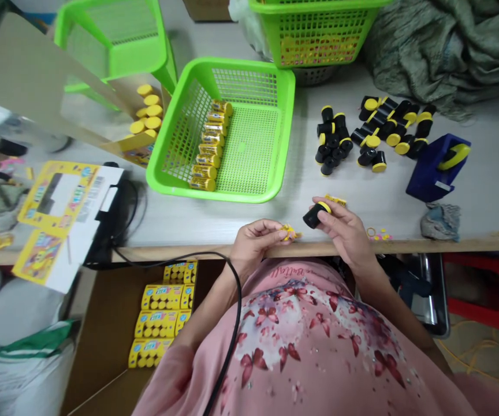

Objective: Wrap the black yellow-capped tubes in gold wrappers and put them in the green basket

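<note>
The left hand (253, 245) pinches a small yellow scrap (290, 232), its shape hard to make out behind the fingers. The right hand (345, 232) grips a black tube (314, 216) above the table (487, 196), its yellow end mostly covered by fingers.

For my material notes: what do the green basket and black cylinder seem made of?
The green basket looks like moulded plastic: bright, glossy, with a regular grid of holes. The black cylinder in the right hand seems smooth plastic too, with a dull sheen, though this is uncertain.
</note>
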Demonstrator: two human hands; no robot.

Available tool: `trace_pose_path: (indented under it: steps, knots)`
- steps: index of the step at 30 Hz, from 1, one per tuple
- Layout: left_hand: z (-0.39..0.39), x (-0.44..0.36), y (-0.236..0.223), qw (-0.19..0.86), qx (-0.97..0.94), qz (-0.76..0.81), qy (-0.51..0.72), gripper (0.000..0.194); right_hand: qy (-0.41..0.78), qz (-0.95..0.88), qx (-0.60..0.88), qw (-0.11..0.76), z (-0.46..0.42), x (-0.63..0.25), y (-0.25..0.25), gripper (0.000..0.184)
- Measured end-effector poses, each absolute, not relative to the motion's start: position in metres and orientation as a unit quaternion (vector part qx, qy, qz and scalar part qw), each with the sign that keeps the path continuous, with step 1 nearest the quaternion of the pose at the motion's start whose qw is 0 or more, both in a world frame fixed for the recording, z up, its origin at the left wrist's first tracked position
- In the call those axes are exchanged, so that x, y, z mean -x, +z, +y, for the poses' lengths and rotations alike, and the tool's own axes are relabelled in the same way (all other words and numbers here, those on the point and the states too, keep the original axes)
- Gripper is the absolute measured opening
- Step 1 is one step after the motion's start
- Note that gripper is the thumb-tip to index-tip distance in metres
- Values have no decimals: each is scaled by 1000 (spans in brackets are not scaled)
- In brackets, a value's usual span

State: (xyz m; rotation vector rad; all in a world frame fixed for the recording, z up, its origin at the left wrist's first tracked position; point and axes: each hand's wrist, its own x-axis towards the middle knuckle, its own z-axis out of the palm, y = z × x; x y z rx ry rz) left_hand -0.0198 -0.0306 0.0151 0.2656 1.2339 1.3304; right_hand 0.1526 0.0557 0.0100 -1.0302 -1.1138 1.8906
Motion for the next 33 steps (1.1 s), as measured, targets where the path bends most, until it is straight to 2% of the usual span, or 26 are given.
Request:
trace_pose_path:
  steps: [4, 10, 17, 21, 25, 29, 33]
  knots:
    - [-29, 20, 18, 611, -120, 517, 587, 29, 768, -401, 376, 331, 55, -151, 19, 34]
    - [-29, 18, 20, 621, -119, 509, 585, 29, 746, -461, 363, 315, 55, -146, 18, 34]
    - [-23, 15, 18, 642, -105, 482, 588, 35, 637, -568, 373, 363, 46, -141, 8, 37]
    - [-20, 9, 13, 608, -113, 496, 610, 33, 590, -605, 362, 393, 40, -137, 5, 34]
    - [-19, 4, 13, 572, -134, 523, 618, 32, 575, -587, 380, 425, 35, -132, 1, 40]
    - [-18, 3, 15, 575, -120, 513, 626, 35, 533, -602, 377, 460, 34, -134, -8, 31]
    - [-16, 3, 15, 618, -105, 485, 609, 34, 502, -667, 336, 436, 32, -143, -11, 17]
